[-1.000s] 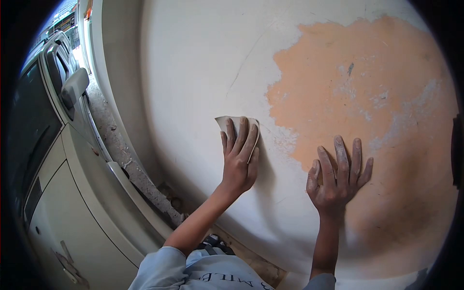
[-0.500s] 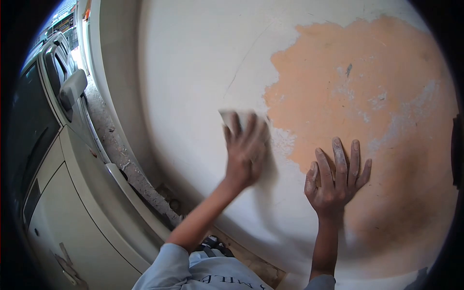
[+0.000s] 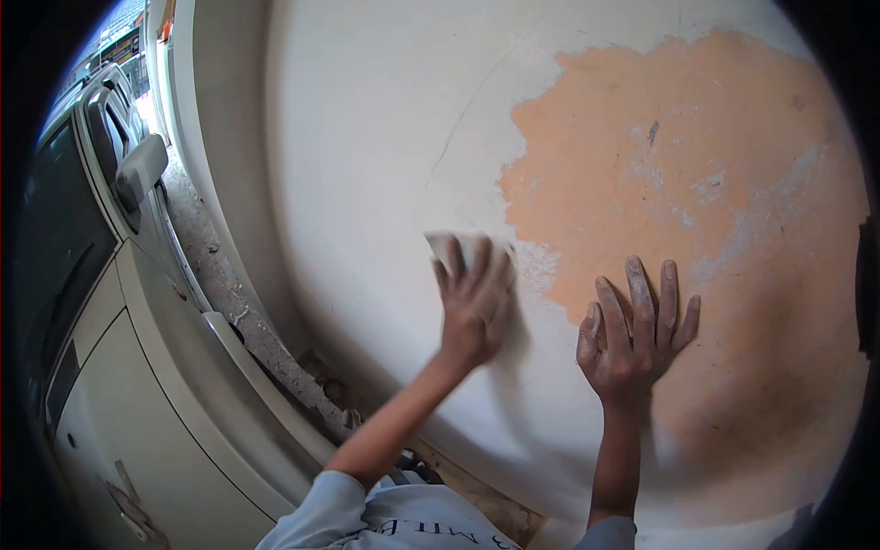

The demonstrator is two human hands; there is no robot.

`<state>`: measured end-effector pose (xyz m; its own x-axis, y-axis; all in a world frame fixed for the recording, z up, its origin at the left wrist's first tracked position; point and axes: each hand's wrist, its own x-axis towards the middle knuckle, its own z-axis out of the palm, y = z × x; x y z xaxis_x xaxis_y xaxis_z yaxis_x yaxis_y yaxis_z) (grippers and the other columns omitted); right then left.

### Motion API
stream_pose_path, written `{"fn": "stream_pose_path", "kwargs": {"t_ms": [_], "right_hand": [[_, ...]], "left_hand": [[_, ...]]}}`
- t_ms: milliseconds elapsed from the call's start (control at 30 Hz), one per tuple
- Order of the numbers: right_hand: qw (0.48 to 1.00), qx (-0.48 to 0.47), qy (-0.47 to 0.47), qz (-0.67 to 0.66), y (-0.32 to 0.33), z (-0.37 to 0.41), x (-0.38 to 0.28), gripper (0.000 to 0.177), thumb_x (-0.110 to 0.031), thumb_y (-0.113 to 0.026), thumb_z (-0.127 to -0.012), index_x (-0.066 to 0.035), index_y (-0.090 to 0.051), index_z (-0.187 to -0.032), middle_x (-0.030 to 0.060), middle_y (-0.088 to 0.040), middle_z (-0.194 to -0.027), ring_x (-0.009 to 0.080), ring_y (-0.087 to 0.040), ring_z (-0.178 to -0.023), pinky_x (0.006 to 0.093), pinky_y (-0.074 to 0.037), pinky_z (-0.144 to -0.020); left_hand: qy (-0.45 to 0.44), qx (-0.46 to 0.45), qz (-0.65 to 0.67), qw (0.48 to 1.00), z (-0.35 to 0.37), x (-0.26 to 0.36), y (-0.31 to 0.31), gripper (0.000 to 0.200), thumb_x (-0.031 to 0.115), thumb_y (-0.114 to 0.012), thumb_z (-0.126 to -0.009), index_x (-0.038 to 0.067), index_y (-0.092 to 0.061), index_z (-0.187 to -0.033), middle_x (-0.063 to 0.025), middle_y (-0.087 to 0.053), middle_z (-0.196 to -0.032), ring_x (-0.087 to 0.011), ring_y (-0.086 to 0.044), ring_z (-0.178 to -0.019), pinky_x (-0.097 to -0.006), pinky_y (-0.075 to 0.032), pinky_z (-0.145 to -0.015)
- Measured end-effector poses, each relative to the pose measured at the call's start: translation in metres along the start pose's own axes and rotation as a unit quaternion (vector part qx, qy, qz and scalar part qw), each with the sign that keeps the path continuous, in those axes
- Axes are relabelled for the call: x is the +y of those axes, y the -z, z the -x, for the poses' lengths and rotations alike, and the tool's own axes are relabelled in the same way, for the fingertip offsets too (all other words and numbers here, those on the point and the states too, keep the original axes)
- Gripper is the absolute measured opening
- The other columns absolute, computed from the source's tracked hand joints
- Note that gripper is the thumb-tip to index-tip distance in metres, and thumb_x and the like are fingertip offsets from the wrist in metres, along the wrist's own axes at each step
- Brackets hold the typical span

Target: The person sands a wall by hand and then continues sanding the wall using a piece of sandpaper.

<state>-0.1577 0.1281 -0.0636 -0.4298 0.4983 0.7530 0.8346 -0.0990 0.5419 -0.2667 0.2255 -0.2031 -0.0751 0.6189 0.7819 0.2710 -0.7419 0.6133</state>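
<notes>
My left hand [image 3: 472,307] presses a sheet of sandpaper [image 3: 444,243] against the white wall [image 3: 367,183]. The sheet is grey and mostly hidden by my fingers; one corner sticks out past them at the upper left. Motion blurs this hand a little. My right hand [image 3: 634,335] lies flat on the wall with its fingers spread, nothing in it, and pale dust on the skin. It touches the lower edge of the bare peach-orange patch [image 3: 623,156], where the white coat is gone. Whitish residue marks parts of this patch.
A pale car [image 3: 165,385] stands close on the left, its side mirror [image 3: 142,171] jutting toward the wall. Between car and wall runs a narrow rough strip of ground [image 3: 247,321] with debris. A thin crack [image 3: 456,128] crosses the white wall above my left hand.
My left hand has slid down and slightly right along the wall with the sandpaper. The right hand stays almost in place.
</notes>
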Motion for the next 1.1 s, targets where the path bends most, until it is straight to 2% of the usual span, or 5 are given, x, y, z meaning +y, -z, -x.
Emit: {"fn": "stream_pose_path", "kwargs": {"t_ms": [167,433,700,833,1100], "right_hand": [[1.0,0.0,0.004,0.0,0.002,-0.001,0.0,0.02,-0.019,-0.056,-0.077,-0.021,-0.064,-0.095,0.0004,-0.056,-0.119,0.0295,-0.044,-0.12,0.0537,-0.017,-0.103],[1.0,0.005,0.001,-0.004,0.001,-0.001,0.001,0.02,-0.019,-0.055,-0.077,-0.022,-0.064,-0.094,0.0003,-0.057,-0.117,0.0289,-0.045,-0.119,0.053,-0.018,-0.103],[1.0,0.012,0.025,-0.005,0.002,-0.002,0.001,0.018,-0.02,-0.053,-0.082,-0.016,-0.065,-0.095,0.0049,-0.056,-0.118,0.0314,-0.042,-0.121,0.0511,-0.016,-0.105],[1.0,0.014,0.004,-0.012,0.001,-0.002,0.001,0.019,-0.02,-0.056,-0.077,-0.021,-0.065,-0.094,-0.0007,-0.058,-0.116,0.027,-0.046,-0.118,0.0523,-0.018,-0.103],[1.0,0.004,0.025,-0.01,0.002,-0.003,0.001,0.017,-0.02,-0.054,-0.081,-0.016,-0.065,-0.094,0.0053,-0.056,-0.118,0.0314,-0.042,-0.121,0.0516,-0.014,-0.105]], "left_hand": [[0.092,0.166,0.05,0.981,-0.084,-0.007,0.025,0.048,0.005,-0.042,-0.085,0.004,-0.038,-0.133,-0.0159,-0.025,-0.144,-0.0381,-0.008,-0.135,-0.0537,-0.004,-0.105],[0.003,-0.039,0.019,0.999,0.007,0.016,0.0,0.048,0.008,-0.051,-0.08,0.006,-0.047,-0.127,-0.017,-0.031,-0.14,-0.0437,-0.01,-0.133,-0.0564,0.001,-0.104],[0.042,0.152,0.018,0.987,-0.084,-0.001,0.023,0.045,0.008,-0.041,-0.088,0.002,-0.037,-0.133,-0.0163,-0.028,-0.142,-0.0363,-0.012,-0.135,-0.0504,-0.005,-0.106],[-0.019,-0.039,0.01,0.999,-0.006,0.026,0.009,0.051,0.004,-0.051,-0.078,0.005,-0.044,-0.129,-0.0173,-0.033,-0.139,-0.0411,-0.013,-0.134,-0.0562,0.001,-0.104],[-0.049,0.153,0.027,0.987,-0.138,0.028,0.028,0.047,0.005,-0.048,-0.083,0.005,-0.043,-0.129,-0.0168,-0.03,-0.141,-0.0407,-0.012,-0.134,-0.0566,-0.004,-0.104]]}}
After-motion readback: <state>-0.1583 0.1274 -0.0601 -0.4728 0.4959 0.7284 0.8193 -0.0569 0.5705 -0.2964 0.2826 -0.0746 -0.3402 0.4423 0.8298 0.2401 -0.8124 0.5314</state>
